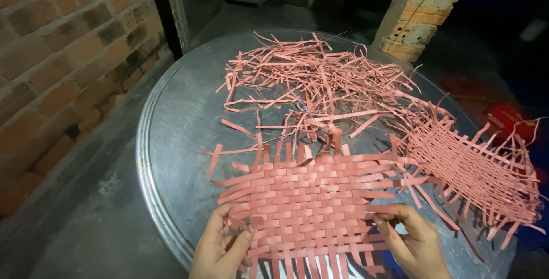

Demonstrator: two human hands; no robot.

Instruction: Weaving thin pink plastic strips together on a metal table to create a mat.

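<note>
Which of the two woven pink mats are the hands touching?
The nearer woven mat, at the table's front edge. The left hand and right hand pinch its sides. The other mat lies untouched to the right, looser in weave.

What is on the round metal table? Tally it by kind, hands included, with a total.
Woven pink mats: 2, one between the hands, one to its right
Pile of loose pink strips: 1
Hands: 2, left hand, right hand
Round metal table: 1
Total: 6
</note>
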